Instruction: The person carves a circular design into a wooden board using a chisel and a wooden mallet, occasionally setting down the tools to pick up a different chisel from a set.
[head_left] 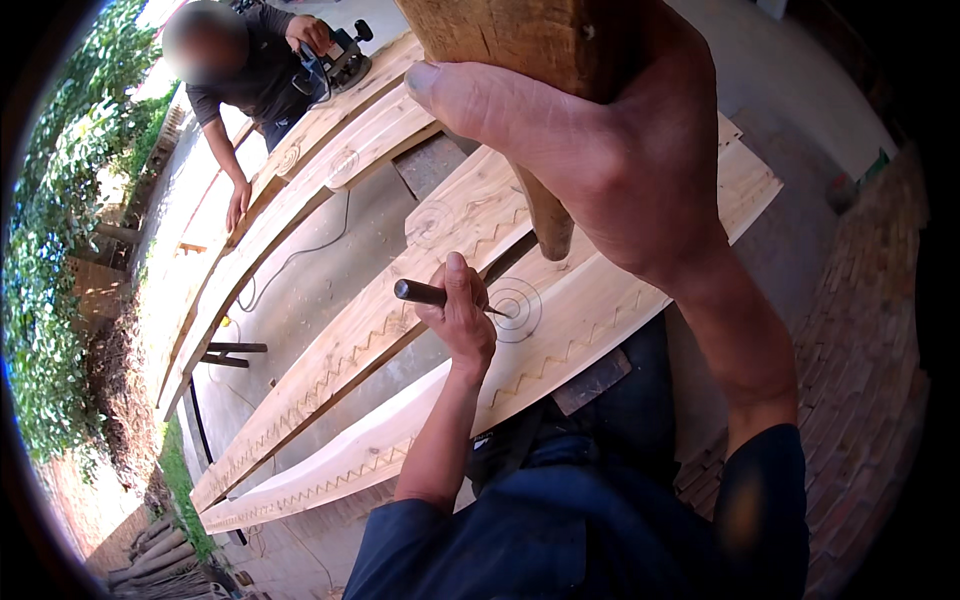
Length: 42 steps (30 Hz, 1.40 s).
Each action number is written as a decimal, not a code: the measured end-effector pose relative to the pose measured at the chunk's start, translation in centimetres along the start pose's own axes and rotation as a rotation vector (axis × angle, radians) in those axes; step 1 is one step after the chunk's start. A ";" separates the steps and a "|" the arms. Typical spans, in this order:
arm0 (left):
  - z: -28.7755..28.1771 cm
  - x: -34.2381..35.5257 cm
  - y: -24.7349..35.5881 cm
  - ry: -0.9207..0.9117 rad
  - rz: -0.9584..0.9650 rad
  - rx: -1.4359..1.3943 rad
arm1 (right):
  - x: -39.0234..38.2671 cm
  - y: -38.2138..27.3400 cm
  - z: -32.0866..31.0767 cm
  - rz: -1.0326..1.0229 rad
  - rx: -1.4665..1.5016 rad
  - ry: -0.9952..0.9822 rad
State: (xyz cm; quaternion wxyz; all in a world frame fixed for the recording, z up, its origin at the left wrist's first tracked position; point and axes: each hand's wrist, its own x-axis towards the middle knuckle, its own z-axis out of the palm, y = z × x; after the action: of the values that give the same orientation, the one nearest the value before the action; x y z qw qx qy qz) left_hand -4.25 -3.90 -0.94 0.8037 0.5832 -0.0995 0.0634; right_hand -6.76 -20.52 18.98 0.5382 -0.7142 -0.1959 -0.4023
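Observation:
My left hand (465,325) is closed around a chisel (420,292) with a dark round shank. Its thin tip points right, at the concentric circles (517,310) drawn on the near curved plank (345,465); whether it touches the wood I cannot tell. Raised close to the camera, my right hand (630,170) grips a wooden mallet (500,40). The tapered end of its handle (545,220) sticks out below my fingers, most of which are hidden. Zigzag lines run along the near plank and along the second plank (330,375) beside it.
Across from me a co-worker (255,60) holds a power tool (340,62) on another curved plank (400,120), one hand on the wood. A cable (300,262) trails across the floor near a dark stand (232,352). Cut logs (155,560) lie at lower left, bricks (850,400) at right.

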 end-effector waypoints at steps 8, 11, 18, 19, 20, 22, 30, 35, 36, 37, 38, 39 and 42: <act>-0.2 -0.9 -0.1 -0.038 0.013 0.003 | -0.8 0.2 1.3 -0.004 0.040 0.069; 0.5 -1.0 -0.3 -0.014 0.141 0.039 | -2.9 3.3 2.8 -0.276 -0.625 -0.408; 0.5 -0.7 -0.2 -0.064 -0.026 0.034 | -0.9 1.7 1.2 -0.211 -0.341 0.033; 0.7 -0.8 -0.5 -0.072 -0.035 0.025 | -2.0 1.5 1.5 -0.218 -0.423 -0.029; 1.0 -0.6 -0.2 -0.032 0.016 0.063 | -3.0 1.6 2.0 -0.234 -0.487 -0.088; 1.8 -0.8 0.5 0.008 0.050 0.107 | -4.7 3.3 2.4 -0.289 -0.875 -0.337; -1.1 -2.6 3.0 0.138 0.074 -0.220 | -12.3 5.0 -2.2 0.413 -0.276 0.013; -2.7 -1.5 2.7 0.111 0.060 -0.244 | -21.3 8.6 -2.9 0.925 -0.119 0.059; -2.7 -1.3 2.4 0.111 0.053 -0.252 | -22.2 8.9 -2.9 0.998 -0.098 0.042; -2.8 -1.2 2.2 0.095 0.051 -0.258 | -22.8 9.1 -2.9 1.071 -0.076 0.025; -2.9 -1.2 1.9 0.078 0.044 -0.268 | -23.3 9.2 -3.1 1.099 -0.064 0.010; -2.9 -1.2 1.7 0.061 0.038 -0.278 | -23.7 9.3 -3.2 1.127 -0.052 -0.004; -3.1 -1.0 1.2 0.074 0.022 -0.270 | -23.7 9.4 -3.2 1.141 -0.051 -0.050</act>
State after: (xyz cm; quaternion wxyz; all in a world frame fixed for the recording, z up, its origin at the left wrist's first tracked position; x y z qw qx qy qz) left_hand -5.18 -0.59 -0.93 0.8772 0.4661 -0.0838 0.0799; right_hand -15.48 -23.09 -5.05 0.6481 -0.7288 0.2178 -0.0355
